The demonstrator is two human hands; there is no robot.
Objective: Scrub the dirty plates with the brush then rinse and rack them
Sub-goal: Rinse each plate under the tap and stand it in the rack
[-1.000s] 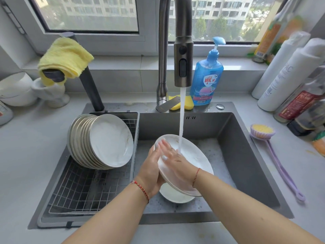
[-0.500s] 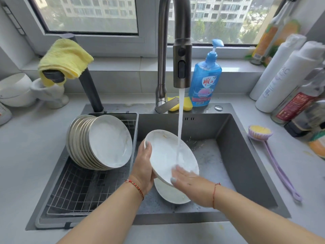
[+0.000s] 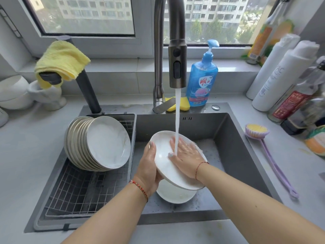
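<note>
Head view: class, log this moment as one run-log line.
step: rinse | left hand: holds plate tilted under stream | right hand: flat on plate | brush: on counter | rack: plates stacked

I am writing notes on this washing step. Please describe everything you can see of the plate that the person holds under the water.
The plate is round, white and glossy, ceramic by its look, with a shallow well and a thin rim. It is tilted, far edge higher, above the sink basin. The left hand grips its left edge, thumb on the rim. The right hand lies flat on its face, fingers straight. The water stream lands on those fingers and the plate. Another white dish lies below it.
</note>
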